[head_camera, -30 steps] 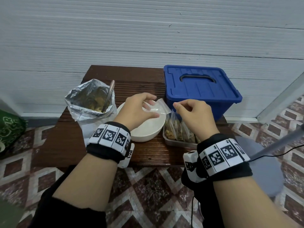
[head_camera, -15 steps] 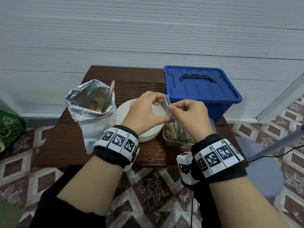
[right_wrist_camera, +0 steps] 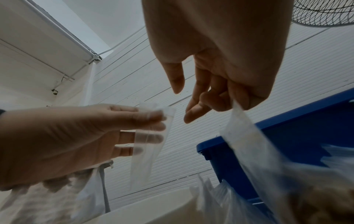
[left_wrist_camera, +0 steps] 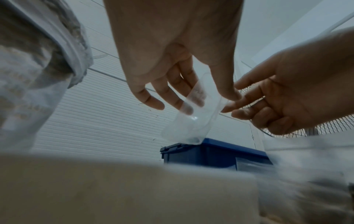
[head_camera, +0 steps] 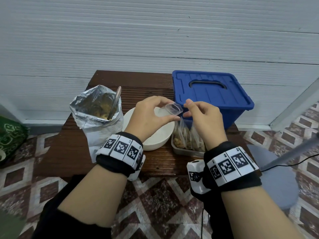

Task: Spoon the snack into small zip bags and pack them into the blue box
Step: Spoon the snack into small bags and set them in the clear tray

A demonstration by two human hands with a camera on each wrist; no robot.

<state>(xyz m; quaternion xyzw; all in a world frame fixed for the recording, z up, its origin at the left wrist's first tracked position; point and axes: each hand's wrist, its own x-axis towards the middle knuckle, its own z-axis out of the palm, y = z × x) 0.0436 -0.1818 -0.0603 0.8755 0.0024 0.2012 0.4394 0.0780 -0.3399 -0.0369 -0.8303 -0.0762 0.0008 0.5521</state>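
Zip bag [head_camera: 174,109], empty, mouth spread round, sits at frame centre above the bowl [head_camera: 156,135], in front of the lidded blue box [head_camera: 211,94]. I log the left hand [head_camera: 150,114] pinching its rim between thumb and fingers. Right hand [head_camera: 202,116] is just beside it, index and thumb apart, its lower fingers curled on 1 other clear bag [right_wrist_camera: 247,136]. Spoon [head_camera: 116,100] stands in the foil bag [head_camera: 96,107], left of centre.
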